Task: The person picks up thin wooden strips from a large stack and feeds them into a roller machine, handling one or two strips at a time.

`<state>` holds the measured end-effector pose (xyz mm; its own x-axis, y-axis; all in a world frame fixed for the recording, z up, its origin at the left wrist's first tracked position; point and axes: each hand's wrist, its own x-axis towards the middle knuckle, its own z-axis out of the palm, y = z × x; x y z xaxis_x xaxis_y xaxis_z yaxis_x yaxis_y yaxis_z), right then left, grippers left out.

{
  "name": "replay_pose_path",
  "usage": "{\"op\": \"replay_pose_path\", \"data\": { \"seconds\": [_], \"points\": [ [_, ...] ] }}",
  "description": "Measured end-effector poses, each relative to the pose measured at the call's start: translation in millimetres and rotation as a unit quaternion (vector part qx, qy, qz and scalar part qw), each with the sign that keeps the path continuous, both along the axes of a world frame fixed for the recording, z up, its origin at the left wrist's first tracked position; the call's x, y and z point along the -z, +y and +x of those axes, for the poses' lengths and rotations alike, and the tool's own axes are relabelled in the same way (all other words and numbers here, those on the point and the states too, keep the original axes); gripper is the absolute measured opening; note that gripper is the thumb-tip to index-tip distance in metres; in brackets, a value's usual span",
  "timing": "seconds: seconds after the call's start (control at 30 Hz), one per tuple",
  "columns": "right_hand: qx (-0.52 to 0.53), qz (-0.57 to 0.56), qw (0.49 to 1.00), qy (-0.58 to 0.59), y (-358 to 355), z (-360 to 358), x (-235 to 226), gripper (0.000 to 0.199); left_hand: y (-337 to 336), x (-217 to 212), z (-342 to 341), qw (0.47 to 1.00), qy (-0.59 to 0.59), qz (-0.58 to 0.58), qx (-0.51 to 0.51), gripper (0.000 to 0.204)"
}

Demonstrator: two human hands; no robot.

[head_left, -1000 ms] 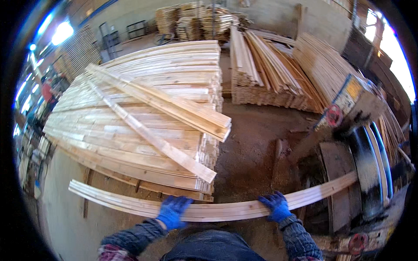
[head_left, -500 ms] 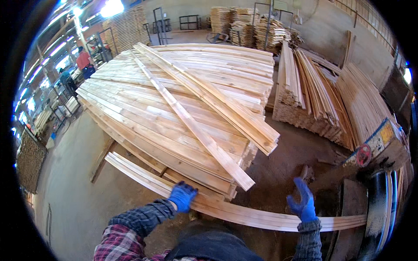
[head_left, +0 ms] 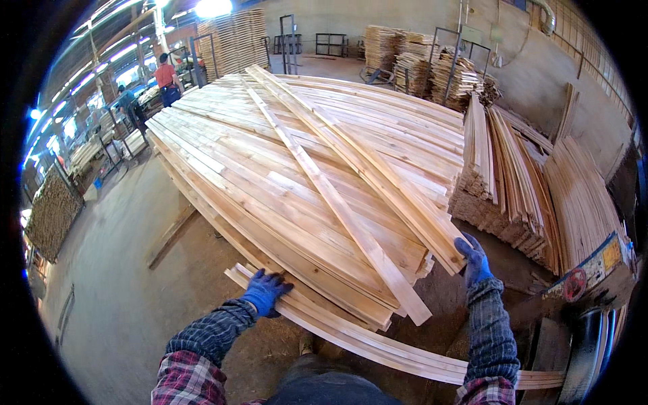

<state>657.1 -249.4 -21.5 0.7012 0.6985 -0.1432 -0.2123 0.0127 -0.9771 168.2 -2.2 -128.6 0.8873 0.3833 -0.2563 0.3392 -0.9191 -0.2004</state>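
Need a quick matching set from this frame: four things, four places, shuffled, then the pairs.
1. left blue-gloved hand
2. right blue-gloved hand
3. round red handwheel
4. person in a red top

a. far back left, by the racks
b. at the end of a slanting pale plank
c. on the long pale boards in front
d. on the machine at right

Pairs: 1-c, 2-b, 3-d, 4-a

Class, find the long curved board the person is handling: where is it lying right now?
In the head view, the long board lies low in the picture against the near edge of the big plank stack, with the left hand on its left end.
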Motion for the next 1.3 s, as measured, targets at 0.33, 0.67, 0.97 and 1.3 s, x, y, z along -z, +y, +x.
{"op": "replay_pose_path", "data": {
  "seconds": [0.33,0.67,0.97,1.3],
  "points": [
    [0.138,-0.014,0.988,-0.071,7,69,18,0.06,-84,6,63,0.974,-0.077,-0.163,0.136,0.101],
    [0.207,0.08,0.973,0.065,5,-20,33,0.052,-33,-78,82,0.844,-0.414,-0.314,0.133,0.051],
    [0.102,-0.153,0.98,0.071,-34,-93,5,0.047,81,-100,121,0.885,-0.44,-0.122,0.095,0.071],
    [-0.093,-0.262,0.795,-0.54,2,-98,2,0.086,166,-73,224,0.855,-0.385,-0.159,0.308,0.063]
  ]
}}
